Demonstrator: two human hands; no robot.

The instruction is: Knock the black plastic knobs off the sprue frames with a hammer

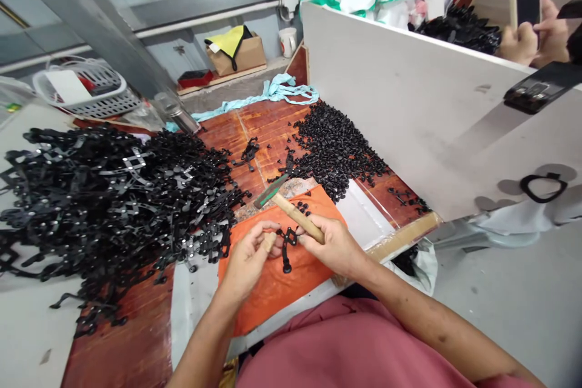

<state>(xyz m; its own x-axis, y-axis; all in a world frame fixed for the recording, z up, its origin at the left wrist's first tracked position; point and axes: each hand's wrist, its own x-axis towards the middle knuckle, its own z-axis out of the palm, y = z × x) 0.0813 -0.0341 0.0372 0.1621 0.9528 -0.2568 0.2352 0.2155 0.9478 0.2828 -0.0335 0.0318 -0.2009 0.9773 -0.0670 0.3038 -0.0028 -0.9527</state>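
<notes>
In the head view my right hand [331, 247] is closed around the wooden handle of a hammer [295, 213], its green-grey head pointing to the upper left. A small black jointed linkage [287, 241] is between my two hands, above the orange cloth [259, 303]. My left hand [251, 257] pinches the linkage's left side; a tan wrap covers its thumb. The right fingertips reach the linkage's other side. Several loose black studs [304, 206] lie on the cloth just beyond the hammer handle.
A large heap of black linkages [113, 194] lies left. A pile of black studs [336, 145] lies beyond the cloth, beside a grey partition [386, 85]. A metal flask [177, 112] and white basket [82, 88] stand back left. Another person's hands [522, 42] hold a phone, top right.
</notes>
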